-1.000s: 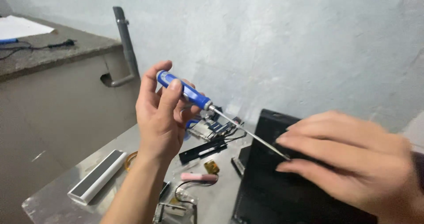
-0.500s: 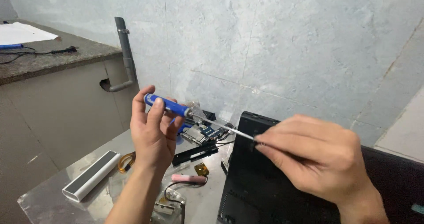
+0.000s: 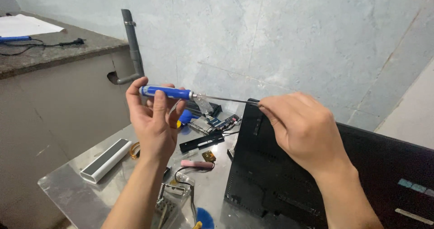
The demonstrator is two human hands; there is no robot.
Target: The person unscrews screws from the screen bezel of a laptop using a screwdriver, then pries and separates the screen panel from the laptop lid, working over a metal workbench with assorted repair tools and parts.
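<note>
Your left hand (image 3: 153,120) grips the blue screwdriver (image 3: 165,92) level | right hand (image 3: 300,127) pinches its tip, steadying it above the black laptop (image 3: 289,184).

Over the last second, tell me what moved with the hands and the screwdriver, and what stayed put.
The screwdriver has levelled out: a second ago it sloped down to the right, now it lies almost horizontal. The right hand, which lay flat and open near the tip, has closed its fingertips on the tip. The left hand keeps its grip on the blue handle. The black laptop base and the white bar lie as before.
</note>
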